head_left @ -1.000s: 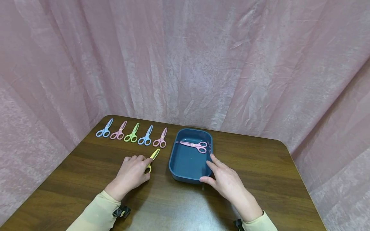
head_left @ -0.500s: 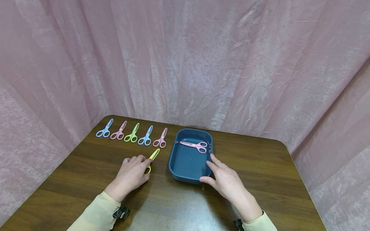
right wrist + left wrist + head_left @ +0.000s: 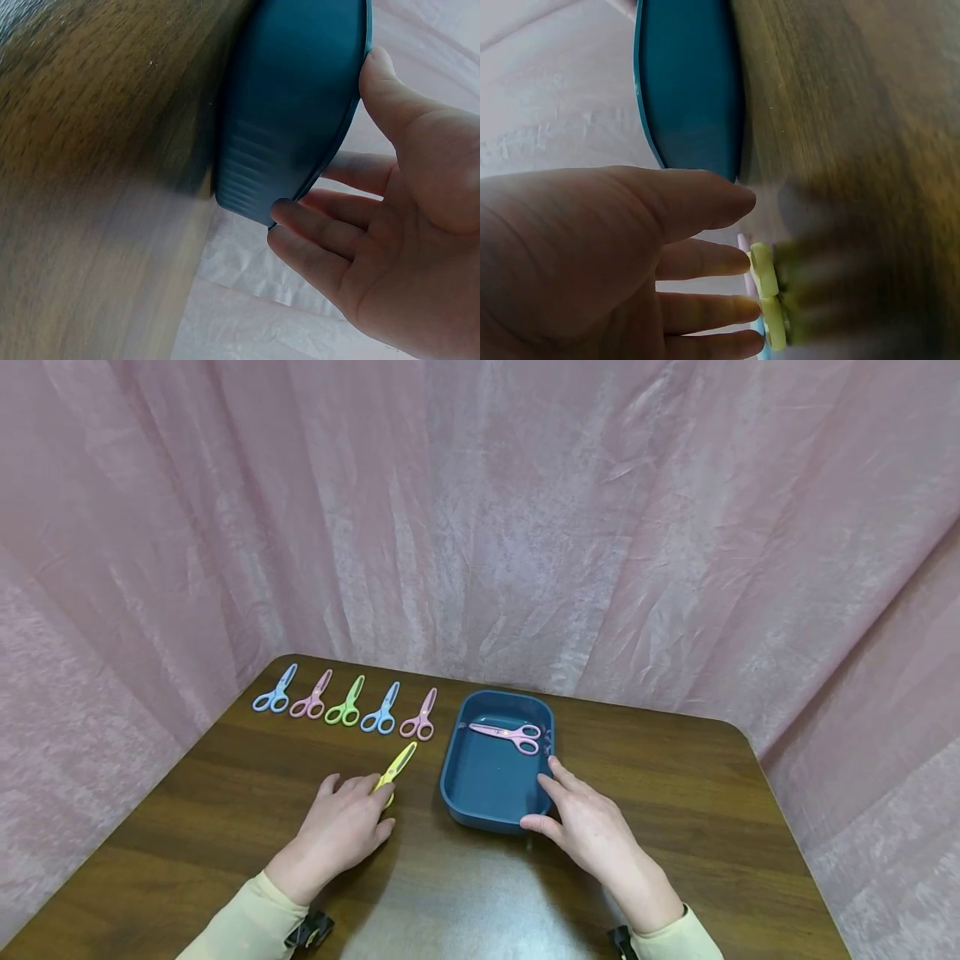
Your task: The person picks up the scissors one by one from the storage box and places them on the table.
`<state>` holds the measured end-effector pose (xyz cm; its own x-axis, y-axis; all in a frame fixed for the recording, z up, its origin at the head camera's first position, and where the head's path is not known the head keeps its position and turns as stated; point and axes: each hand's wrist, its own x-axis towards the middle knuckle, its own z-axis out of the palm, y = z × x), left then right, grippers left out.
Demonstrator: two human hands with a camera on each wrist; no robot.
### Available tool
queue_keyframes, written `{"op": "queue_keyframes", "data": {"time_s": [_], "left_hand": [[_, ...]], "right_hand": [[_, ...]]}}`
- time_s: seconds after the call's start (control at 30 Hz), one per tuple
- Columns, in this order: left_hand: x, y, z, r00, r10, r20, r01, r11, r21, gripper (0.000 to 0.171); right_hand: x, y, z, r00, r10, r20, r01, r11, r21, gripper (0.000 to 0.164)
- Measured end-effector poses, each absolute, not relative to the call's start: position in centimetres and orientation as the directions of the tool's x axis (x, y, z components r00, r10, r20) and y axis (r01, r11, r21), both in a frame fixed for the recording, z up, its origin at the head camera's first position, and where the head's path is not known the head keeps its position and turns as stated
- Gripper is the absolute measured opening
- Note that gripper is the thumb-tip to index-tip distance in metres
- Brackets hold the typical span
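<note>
In the head view my left hand (image 3: pixel 336 831) reaches over yellow scissors (image 3: pixel 397 763) on the table, covering part of their handle. Its fingers are straight, with the tips right at the yellow handle loops (image 3: pixel 765 274) in the left wrist view, and the thumb stands apart from them. My right hand (image 3: pixel 588 827) rests on the near right part of a dark blue tray (image 3: pixel 480 820). The thumb touches the rim and the relaxed fingers lie along the side, fingertips at the edge. Inside the tray lie pink scissors (image 3: pixel 510 737), handles toward the right.
A slanting row of scissors lies left of the tray: blue (image 3: pixel 276 689), pink (image 3: pixel 311 697), green (image 3: pixel 345 702), another blue (image 3: pixel 381 710) and another pink (image 3: pixel 419 717). Pink curtains (image 3: pixel 480 527) hang behind the brown wooden table (image 3: pixel 652 760).
The left thumb has moved away from the yellow scissors' handle, and the hand has shifted slightly toward the person. The head view has tilted a little. The right hand stays on the tray.
</note>
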<state>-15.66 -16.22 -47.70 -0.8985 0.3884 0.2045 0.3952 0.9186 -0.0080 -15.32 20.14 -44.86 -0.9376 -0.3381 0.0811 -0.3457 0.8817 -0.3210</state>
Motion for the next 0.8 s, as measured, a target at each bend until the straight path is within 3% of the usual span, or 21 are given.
{"op": "queue_keyframes", "data": {"time_s": [0.33,0.8], "left_hand": [[-15.53,-16.23,-47.43,-0.920,0.376,0.112,0.378,0.926,-0.003,0.047],[-15.64,-16.56,-47.24,-0.929,0.364,0.071,0.366,0.931,0.015,0.049]], "right_hand": [[-15.35,20.17,-44.72,-0.935,-0.345,0.081,-0.352,0.880,-0.318,0.076],[-15.37,20.15,-44.79,-0.934,-0.346,0.085,-0.355,0.877,-0.323,0.075]]}}
